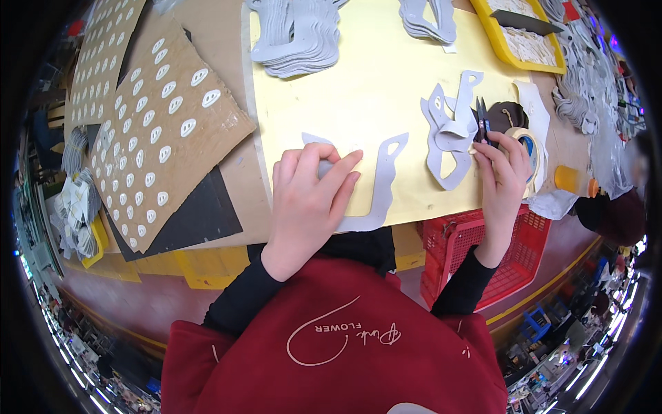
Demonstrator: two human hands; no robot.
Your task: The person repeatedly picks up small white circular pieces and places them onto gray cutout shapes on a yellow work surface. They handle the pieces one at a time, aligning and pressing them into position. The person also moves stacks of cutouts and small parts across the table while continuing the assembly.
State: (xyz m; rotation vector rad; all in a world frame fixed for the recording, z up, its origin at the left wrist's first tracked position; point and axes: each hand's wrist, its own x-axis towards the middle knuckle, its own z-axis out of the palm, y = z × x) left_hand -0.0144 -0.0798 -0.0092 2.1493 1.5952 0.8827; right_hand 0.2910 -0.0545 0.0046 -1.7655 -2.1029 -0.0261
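Observation:
A flat grey U-shaped shoe-upper-like piece lies near the table's front edge. My left hand is bent over its left side, hiding much of it; the thumb and index fingertips are slightly apart. To the right, my right hand has its thumb and fingers pinched together at a small whitish bit, too small to make out well. Beside that hand are black scissors, a roll of tape and several overlapping grey cut pieces.
Stacks of grey pieces stand at the back. A brown board with white ovals lies left. Far right are a yellow tray of pale strips and an orange-yellow bottle. A red crate stands below the table edge.

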